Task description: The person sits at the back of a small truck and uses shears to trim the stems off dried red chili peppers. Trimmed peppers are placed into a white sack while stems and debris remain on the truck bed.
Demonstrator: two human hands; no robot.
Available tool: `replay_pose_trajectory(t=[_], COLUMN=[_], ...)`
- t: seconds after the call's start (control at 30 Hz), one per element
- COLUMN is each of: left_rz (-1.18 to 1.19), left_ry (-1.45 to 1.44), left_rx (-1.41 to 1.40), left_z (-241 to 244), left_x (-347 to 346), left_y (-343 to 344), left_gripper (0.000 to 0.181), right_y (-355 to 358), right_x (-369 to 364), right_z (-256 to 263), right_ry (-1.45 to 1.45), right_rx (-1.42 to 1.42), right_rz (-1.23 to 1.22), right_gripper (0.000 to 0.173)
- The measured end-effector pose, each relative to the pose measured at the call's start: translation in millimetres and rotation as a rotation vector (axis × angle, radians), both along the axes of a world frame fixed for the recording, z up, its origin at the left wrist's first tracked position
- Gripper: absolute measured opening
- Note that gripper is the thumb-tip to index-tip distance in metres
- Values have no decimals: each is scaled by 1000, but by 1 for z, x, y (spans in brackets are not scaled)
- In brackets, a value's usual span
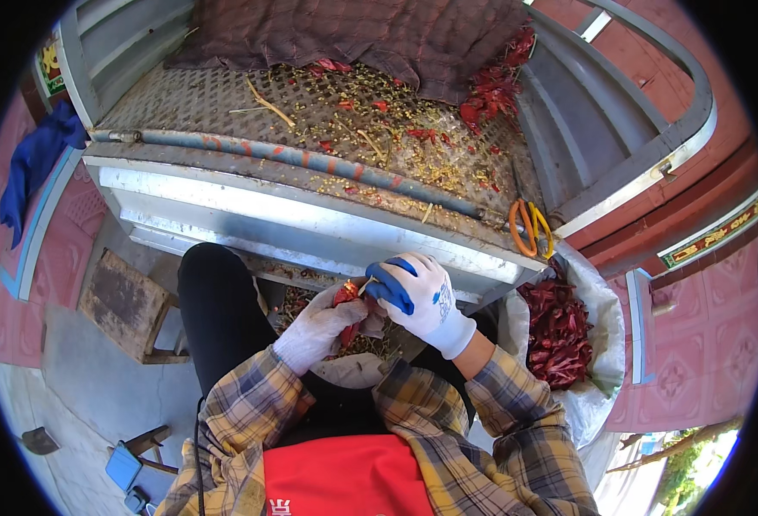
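Observation:
My left hand point(321, 322), in a pale knit glove, holds a dried red chili pepper point(347, 295) above my lap. Against its top is my right hand point(411, 297), in a white glove with blue-coated fingers. The fingertips of that hand close on a pale stem at the pepper's end. Part of the pepper is hidden by the gloves. Beyond the hands, yellow seeds and red pepper scraps lie on the metal truck bed point(211, 97). Scissors with orange and yellow handles point(530, 229) rest at the bed's right corner.
A white woven sack point(605, 348) of dried red peppers point(556, 329) stands at my right. A dark checked cloth point(353, 32) covers the back of the bed. To my left are a wooden stool point(124, 303) and a blue cloth point(37, 161). The bed's metal edge runs before my knees.

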State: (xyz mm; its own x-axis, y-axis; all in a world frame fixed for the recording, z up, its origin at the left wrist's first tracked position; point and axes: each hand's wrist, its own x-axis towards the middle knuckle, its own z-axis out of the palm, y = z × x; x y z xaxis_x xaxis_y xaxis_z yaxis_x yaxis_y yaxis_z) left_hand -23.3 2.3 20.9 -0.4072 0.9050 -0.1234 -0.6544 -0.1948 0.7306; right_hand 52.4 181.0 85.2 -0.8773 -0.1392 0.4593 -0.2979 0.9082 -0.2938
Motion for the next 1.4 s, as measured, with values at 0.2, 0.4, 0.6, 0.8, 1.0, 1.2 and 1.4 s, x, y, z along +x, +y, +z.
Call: replay_pose_trajectory(t=[0.2, 0.4, 0.6, 0.8, 1.0, 1.2, 1.4], left_rz=[46, 151, 133, 126, 100, 119, -7], left_ry=[78, 23, 81, 68, 126, 196, -100], left_rx=[-59, -90, -104, -98, -102, -126, 44], left_z=[0, 9, 6, 15, 17, 21, 10], left_x=[3, 6, 4, 8, 10, 14, 9], left_y=[0, 0, -1, -3, -3, -3, 1], left_gripper=[28, 17, 17, 15, 14, 16, 14], right_y=[-9, -25, -38, -33, -31, -30, -29], right_x=[-1, 2, -1, 3, 7, 11, 15], right_z=[-8, -19, -13, -18, -24, -28, -29], right_ry=[-44, -381, -513, -624, -648, -673, -390], right_rx=[-196, -1265, -1795, -1963, -2123, -2230, -1661], right_rz=[-29, -155, -349, -292, -272, -257, -96], right_gripper=[31, 22, 18, 22, 22, 21, 17])
